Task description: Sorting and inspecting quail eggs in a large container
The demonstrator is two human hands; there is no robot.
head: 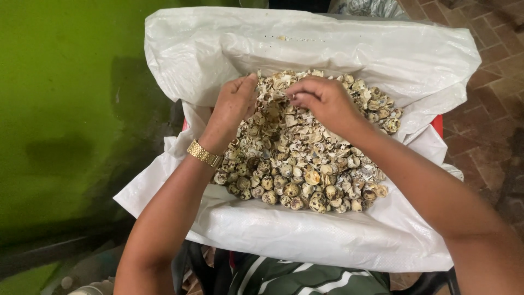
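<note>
Green wall (60, 109) filled the whole left side of your view, painted bright and scuffed dark toward the bottom, and it ran down to a dim strip of floor. Just right of it, a white woven sack (327, 49) lay opened wide in front of you, its mouth folded back so the edges draped over whatever held it up; a bit of red support (438, 124) showed at the sack's right edge. Your left hand (233, 102), with a gold watch (203, 153) on the wrist, rested on the left side of the heap, fingers curled and the thumb and fingertips pinched near the top of the pile; I could not tell what, if anything, was caught between them. In the middle of the sack sat the pile of speckled quail eggs and broken shells (305, 164), whole-looking eggs crowded along the near edge and loose shell fragments piled toward the far side. Your right hand (322, 101) reached in from the right, close beside the left one, its fingers drawn together around a small pale piece of shell at the top of the heap. Farther right, reddish brick paving (491, 109) covered the ground, and at the bottom your green striped shirt (305, 278) showed beneath the sack.
</note>
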